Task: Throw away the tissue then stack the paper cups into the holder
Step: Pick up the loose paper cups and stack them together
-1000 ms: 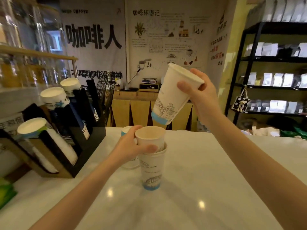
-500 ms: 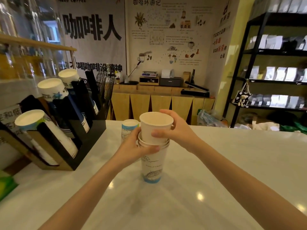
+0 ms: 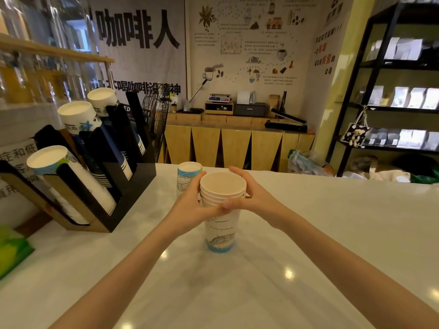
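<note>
A stack of several nested white paper cups (image 3: 222, 224) with blue bases stands upright on the white counter (image 3: 308, 233). My left hand (image 3: 192, 203) wraps its left side near the rims, and my right hand (image 3: 251, 195) clasps its right side; the fingers of both meet at the front. Just behind the left hand stands one more paper cup (image 3: 187, 176), upside down. The black cup holder (image 3: 128, 186) sits at the left with slanted rows of stacked cups (image 3: 78, 119). No tissue is visible.
A green packet (image 3: 11, 250) lies at the counter's left edge. Beyond the counter stand a wooden cabinet (image 3: 237, 143) with a scale and boxes, and black shelving (image 3: 392, 103) at the right. A wire fan (image 3: 154, 119) stands behind the holder.
My right hand brought a raised cup down and pushed it fully into the stack. Both hands now grip the stack around its rims.
</note>
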Tool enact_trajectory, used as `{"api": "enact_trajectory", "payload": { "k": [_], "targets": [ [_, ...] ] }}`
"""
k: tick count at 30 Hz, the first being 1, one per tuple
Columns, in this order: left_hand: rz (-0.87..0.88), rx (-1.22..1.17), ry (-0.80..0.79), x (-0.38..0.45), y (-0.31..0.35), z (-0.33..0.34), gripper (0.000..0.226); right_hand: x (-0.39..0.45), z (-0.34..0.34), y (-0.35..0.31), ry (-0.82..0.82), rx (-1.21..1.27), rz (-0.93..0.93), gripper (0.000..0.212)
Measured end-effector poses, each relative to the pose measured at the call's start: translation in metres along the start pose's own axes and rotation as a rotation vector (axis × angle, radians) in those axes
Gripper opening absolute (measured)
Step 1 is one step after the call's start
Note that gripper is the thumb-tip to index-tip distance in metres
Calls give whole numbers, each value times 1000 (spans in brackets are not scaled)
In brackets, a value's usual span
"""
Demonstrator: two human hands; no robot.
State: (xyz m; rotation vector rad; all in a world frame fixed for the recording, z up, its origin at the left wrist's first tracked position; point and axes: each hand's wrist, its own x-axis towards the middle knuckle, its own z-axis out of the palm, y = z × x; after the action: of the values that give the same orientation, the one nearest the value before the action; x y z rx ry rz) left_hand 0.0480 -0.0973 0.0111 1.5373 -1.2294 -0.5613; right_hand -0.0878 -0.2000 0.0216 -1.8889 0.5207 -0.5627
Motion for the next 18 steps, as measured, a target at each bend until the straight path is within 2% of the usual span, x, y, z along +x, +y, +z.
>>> {"api": "enact_trajectory", "payload": {
  "k": [2, 4, 8, 11, 14, 18],
  "targets": [
    [14, 77, -2, -2, 4, -3, 107, 0, -5, 5, -65, 40, 19, 104],
    [83, 188, 7, -5, 10, -7, 109, -2, -6, 13, -134, 56, 26, 104],
    [278, 469, 46, -9, 16, -6, 82, -7, 9, 37, -185, 46, 70, 95],
    [412, 570, 60, -8, 17, -3, 54, -4, 25, 54, -175, 5, 63, 82],
    [439, 539, 110, -2, 24, -3, 42, 2, 20, 61, -92, -18, 105, 78],
    [441, 421, 191, 13, 43, -12, 41, 10, -6, 47, 4, -31, 63, 73]
  ]
}}
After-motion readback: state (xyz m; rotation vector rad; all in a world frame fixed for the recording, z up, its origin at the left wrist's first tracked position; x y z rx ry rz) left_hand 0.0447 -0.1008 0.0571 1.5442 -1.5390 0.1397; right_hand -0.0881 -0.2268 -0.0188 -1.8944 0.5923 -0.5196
